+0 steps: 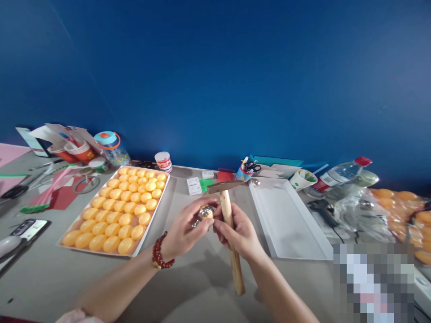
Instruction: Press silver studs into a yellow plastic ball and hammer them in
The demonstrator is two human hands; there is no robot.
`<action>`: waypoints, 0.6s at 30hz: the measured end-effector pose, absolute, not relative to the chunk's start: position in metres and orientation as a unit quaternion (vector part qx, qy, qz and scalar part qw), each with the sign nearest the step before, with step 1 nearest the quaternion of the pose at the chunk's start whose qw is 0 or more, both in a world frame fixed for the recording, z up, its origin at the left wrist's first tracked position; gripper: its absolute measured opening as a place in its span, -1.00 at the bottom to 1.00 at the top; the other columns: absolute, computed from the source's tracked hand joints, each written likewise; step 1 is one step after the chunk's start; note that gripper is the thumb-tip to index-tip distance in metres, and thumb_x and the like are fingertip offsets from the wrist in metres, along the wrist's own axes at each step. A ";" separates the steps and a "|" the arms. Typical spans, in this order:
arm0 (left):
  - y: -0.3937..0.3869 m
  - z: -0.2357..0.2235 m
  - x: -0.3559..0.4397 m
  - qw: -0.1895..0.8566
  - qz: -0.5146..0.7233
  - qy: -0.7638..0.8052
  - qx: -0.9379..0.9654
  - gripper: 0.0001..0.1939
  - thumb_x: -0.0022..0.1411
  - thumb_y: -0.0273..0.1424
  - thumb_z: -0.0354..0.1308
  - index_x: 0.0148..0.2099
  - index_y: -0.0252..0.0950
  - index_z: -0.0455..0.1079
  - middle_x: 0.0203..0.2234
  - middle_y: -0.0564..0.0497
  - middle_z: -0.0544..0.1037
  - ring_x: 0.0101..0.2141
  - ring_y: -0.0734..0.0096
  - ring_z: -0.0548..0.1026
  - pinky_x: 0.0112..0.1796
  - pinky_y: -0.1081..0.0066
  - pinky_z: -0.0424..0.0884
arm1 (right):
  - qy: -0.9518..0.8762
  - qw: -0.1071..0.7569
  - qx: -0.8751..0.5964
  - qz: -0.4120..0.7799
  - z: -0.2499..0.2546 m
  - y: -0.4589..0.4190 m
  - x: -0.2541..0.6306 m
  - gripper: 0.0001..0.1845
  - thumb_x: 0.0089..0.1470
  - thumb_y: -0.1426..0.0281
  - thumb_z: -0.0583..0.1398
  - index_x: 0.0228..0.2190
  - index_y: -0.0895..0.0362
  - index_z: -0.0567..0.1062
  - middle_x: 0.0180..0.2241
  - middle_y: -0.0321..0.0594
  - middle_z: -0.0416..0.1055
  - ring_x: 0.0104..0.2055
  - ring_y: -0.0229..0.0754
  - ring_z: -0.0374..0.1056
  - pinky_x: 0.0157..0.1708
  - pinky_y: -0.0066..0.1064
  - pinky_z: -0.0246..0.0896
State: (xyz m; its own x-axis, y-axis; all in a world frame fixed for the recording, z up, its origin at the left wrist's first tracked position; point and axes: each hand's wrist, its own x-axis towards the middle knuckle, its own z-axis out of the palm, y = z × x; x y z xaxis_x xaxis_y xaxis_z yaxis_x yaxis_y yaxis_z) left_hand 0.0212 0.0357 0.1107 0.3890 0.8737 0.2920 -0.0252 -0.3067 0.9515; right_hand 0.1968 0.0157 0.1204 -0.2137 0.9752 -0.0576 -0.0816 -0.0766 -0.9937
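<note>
My left hand [188,220] is closed around a small shiny metallic ball [206,212], gripped between thumb and fingers. A second small shiny bit shows just below its fingers, too small to make out. My right hand [237,229] is wrapped around the wooden handle of a hammer [237,273]. The hammer stands nearly upright, its dark flat head at the top, beyond both hands. Fingers of the two hands come close together beside the metallic ball. Part of the ball is hidden by my left fingers.
Left stands a tray [133,255] of orange balls; right lies a white tray [289,224] with a small shiny piece in its far corner. Small white boxes [194,186], a pen cup [244,174], a plastic bottle [343,172], a glue gun [323,212] and bagged orange balls [400,215] surround them.
</note>
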 end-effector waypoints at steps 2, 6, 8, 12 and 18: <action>0.036 0.111 0.020 0.484 0.453 0.316 0.679 -0.62 0.35 -0.37 0.11 0.20 -0.22 0.34 0.04 -0.18 0.51 -0.15 0.25 0.55 -0.17 0.36 0.51 | -0.511 0.447 -0.438 0.590 0.122 0.015 0.197 -0.84 0.11 0.37 0.22 -0.28 0.09 0.33 -0.54 -0.41 0.36 -0.66 -0.42 0.19 -0.72 -0.64 0.11; 0.037 0.113 0.019 0.467 0.449 0.311 0.695 -0.62 0.36 -0.36 0.10 0.20 -0.22 0.35 0.02 -0.17 0.53 -0.14 0.25 0.56 -0.16 0.35 0.51 | -0.510 0.445 -0.439 0.591 0.125 0.014 0.197 -0.86 0.10 0.39 0.22 -0.30 0.10 0.33 -0.54 -0.41 0.36 -0.66 -0.43 0.19 -0.71 -0.64 0.11; 0.038 0.115 0.018 0.457 0.453 0.302 0.704 -0.61 0.34 -0.37 0.13 0.19 -0.22 0.35 0.04 -0.16 0.53 -0.08 0.23 0.54 -0.10 0.34 0.50 | -0.509 0.447 -0.438 0.591 0.126 0.013 0.197 -0.86 0.10 0.39 0.22 -0.30 0.10 0.33 -0.55 -0.42 0.35 -0.67 -0.43 0.17 -0.71 -0.63 0.10; 0.038 0.117 0.018 0.459 0.457 0.295 0.702 -0.60 0.31 -0.38 0.19 0.18 -0.22 0.37 0.08 -0.18 0.51 -0.02 0.17 0.52 -0.07 0.32 0.49 | -0.512 0.449 -0.435 0.589 0.128 0.013 0.197 -0.86 0.12 0.38 0.21 -0.28 0.09 0.32 -0.54 -0.43 0.35 -0.67 -0.43 0.16 -0.70 -0.63 0.10; 0.043 0.107 0.016 0.477 0.465 0.303 0.681 -0.59 0.29 -0.33 0.22 0.17 -0.22 0.36 0.03 -0.19 0.51 -0.13 0.24 0.55 -0.20 0.37 0.51 | -0.542 0.439 -0.439 0.566 0.127 0.013 0.202 -0.79 0.24 0.21 0.15 -0.22 0.10 0.34 -0.51 -0.39 0.33 -0.65 -0.40 0.16 -0.68 -0.58 0.08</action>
